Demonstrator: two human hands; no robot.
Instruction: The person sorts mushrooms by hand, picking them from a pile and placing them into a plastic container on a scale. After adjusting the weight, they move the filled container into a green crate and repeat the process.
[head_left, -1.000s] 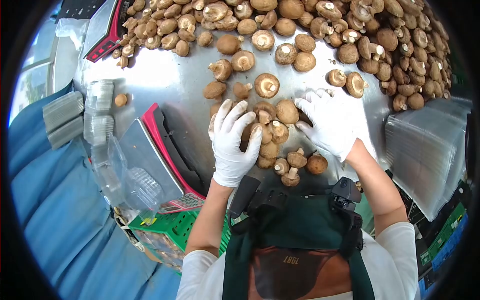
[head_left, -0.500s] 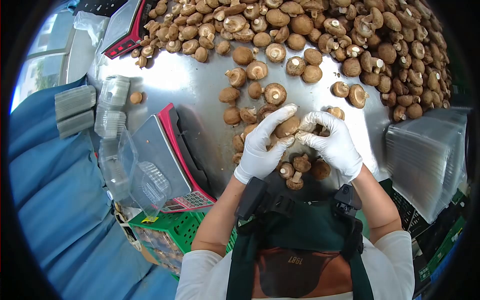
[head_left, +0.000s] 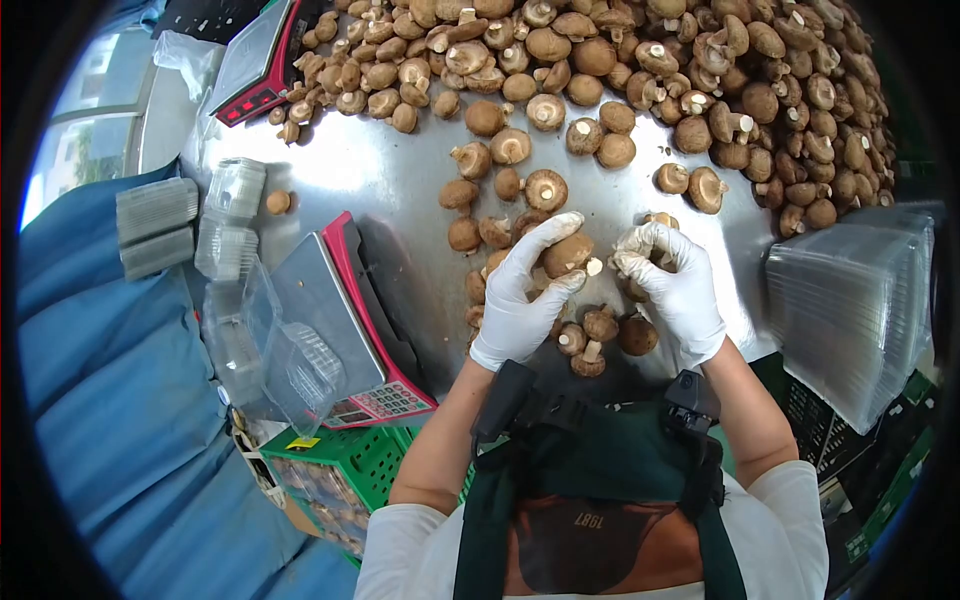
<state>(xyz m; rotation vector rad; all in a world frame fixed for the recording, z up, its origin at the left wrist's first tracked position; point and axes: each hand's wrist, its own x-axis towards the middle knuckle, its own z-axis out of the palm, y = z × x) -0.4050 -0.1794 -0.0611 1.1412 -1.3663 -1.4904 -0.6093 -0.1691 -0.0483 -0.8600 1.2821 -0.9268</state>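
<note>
My left hand (head_left: pixel 530 295), in a white glove, is closed around a brown shiitake mushroom (head_left: pixel 567 256). The mushroom's pale stem end points right, towards my other hand. A short gap separates it from my right hand (head_left: pixel 675 285), also gloved, whose thumb and fingertips are pinched together. Whatever those fingertips hold, if anything, is too small to make out. Below the hands, several loose mushrooms (head_left: pixel 600 322) lie on the metal table (head_left: pixel 400 185). More mushrooms sit partly hidden behind both hands.
A large heap of mushrooms (head_left: pixel 760 100) covers the back and right. On the left stand a red scale (head_left: pixel 320 300) with a clear tray on it, stacked clear punnets (head_left: pixel 232 200) and a second scale (head_left: pixel 255 70). Clear lids or trays (head_left: pixel 845 310) are stacked at right; a green crate (head_left: pixel 340 470) is below.
My right hand has drawn away to the right from the mushroom, exposing its pale stem end. My left hand keeps holding it. The whole view has shifted slightly.
</note>
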